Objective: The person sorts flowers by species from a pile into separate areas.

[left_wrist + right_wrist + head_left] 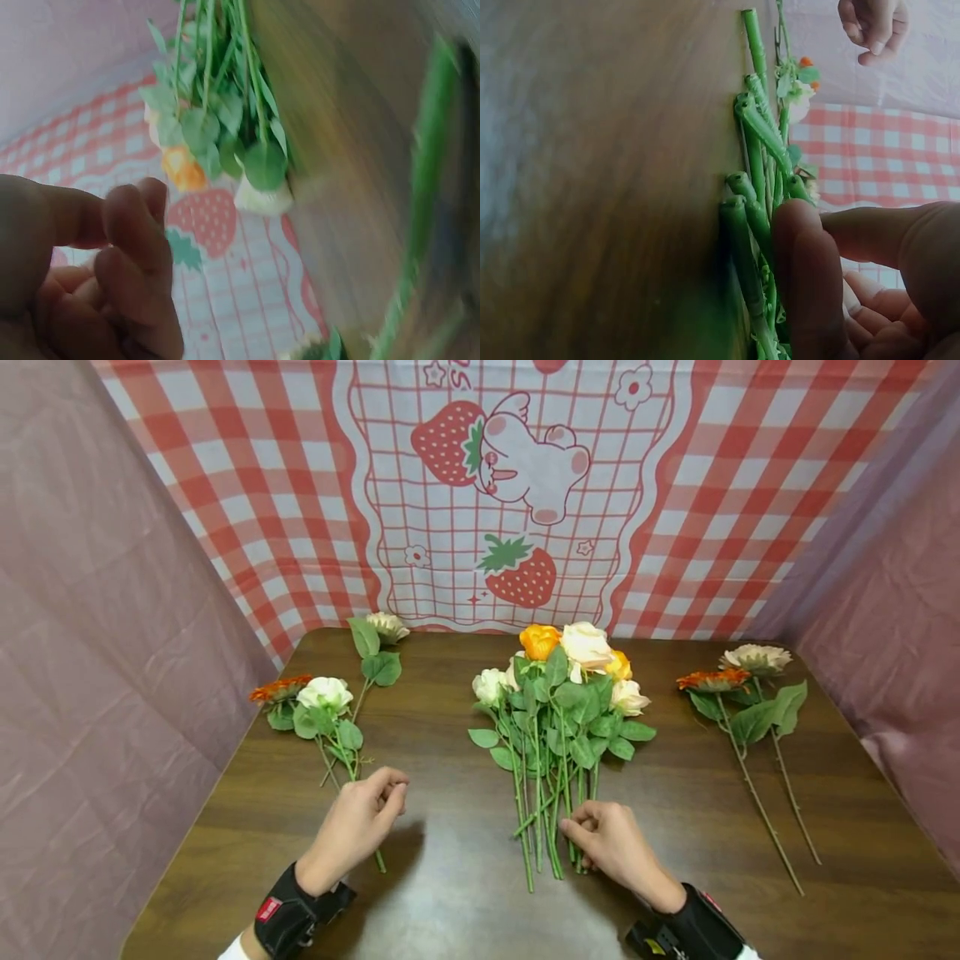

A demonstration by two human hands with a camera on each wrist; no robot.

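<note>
In the middle of the table a bunch of flowers (567,702) lies with white, cream and orange blooms away from me, its green stems (538,827) toward me. My right hand (611,843) pinches a stem at the bunch's right side, near the cut ends; in the right wrist view the stem ends (754,127) fan out beside the thumb and finger. My left hand (363,814) is held above the stems of a smaller group at the left, fingers loosely curled with nothing in them. That group has a white rose (326,695) and an orange flower (281,690).
At the back left lies a cream flower (387,627) with broad leaves. On the right side rest an orange flower (714,682) and another cream flower (756,658) on long stems. A red-checked cloth (285,485) hangs behind the brown table (450,893).
</note>
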